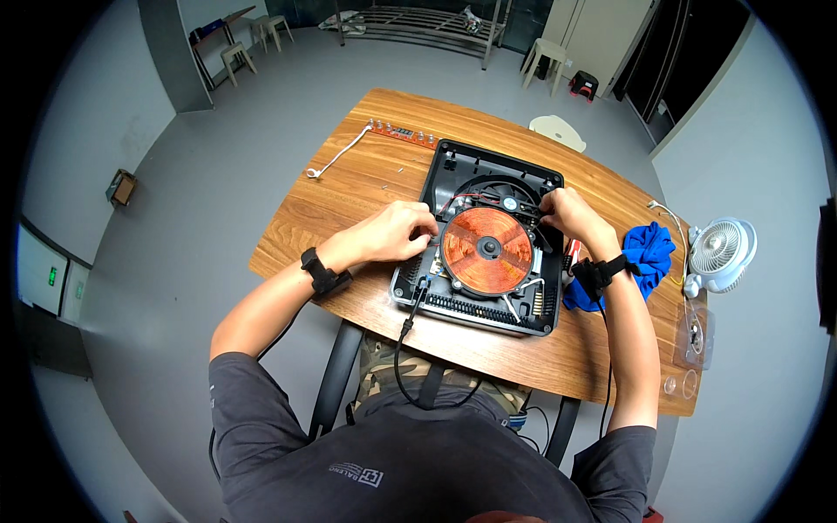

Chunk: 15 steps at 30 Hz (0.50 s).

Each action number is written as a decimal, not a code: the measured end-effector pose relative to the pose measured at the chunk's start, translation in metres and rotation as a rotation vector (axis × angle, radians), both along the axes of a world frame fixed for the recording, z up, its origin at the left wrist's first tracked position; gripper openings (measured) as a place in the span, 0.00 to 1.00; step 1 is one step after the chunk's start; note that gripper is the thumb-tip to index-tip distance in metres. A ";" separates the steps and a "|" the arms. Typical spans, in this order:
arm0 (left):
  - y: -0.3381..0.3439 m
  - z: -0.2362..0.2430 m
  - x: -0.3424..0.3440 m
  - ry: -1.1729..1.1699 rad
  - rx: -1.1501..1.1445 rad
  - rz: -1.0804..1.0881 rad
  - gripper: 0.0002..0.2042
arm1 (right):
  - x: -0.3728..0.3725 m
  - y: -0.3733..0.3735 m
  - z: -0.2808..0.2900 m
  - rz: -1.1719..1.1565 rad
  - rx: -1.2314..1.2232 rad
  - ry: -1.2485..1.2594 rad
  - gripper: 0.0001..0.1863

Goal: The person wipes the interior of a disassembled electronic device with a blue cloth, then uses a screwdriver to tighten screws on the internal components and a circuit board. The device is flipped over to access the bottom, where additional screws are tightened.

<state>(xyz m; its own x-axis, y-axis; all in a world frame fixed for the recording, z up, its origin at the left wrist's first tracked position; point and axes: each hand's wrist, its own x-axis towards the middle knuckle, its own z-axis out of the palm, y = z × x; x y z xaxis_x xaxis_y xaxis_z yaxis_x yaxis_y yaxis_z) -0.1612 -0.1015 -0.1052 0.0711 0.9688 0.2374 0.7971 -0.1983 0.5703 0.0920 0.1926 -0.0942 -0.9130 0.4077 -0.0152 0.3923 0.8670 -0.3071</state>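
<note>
An opened induction cooker (558, 253) lies on the wooden table in front of me, its black shell holding a round copper coil (475, 270). Above the coil, a black cooling fan (490, 192) sits inside the shell. My left hand (399, 230) is at the coil's left side, fingers curled together over the parts there; what they grip is hidden. On the other side, my right hand (572, 214) is closed at the shell's right edge beside the fan, its fingertips mostly covered. A black cord (407, 326) runs out of the shell's near side.
A red circuit strip (403, 133) with a white cable lies at the table's far left, near small loose screws. Right of the cooker are a blue cloth (647, 250), a white fan (722, 253) and a clear plastic tray (695, 336). A stool (558, 132) stands beyond the table.
</note>
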 end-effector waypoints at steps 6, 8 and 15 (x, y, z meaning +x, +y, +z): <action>0.005 0.004 0.008 0.027 -0.092 -0.030 0.08 | 0.000 0.002 0.001 0.024 0.018 -0.012 0.13; 0.004 0.003 0.008 0.041 -0.133 0.005 0.09 | 0.000 0.001 0.000 0.045 0.023 0.003 0.13; 0.002 -0.004 0.004 0.079 -0.031 -0.029 0.07 | 0.000 0.007 -0.005 0.011 0.000 -0.020 0.10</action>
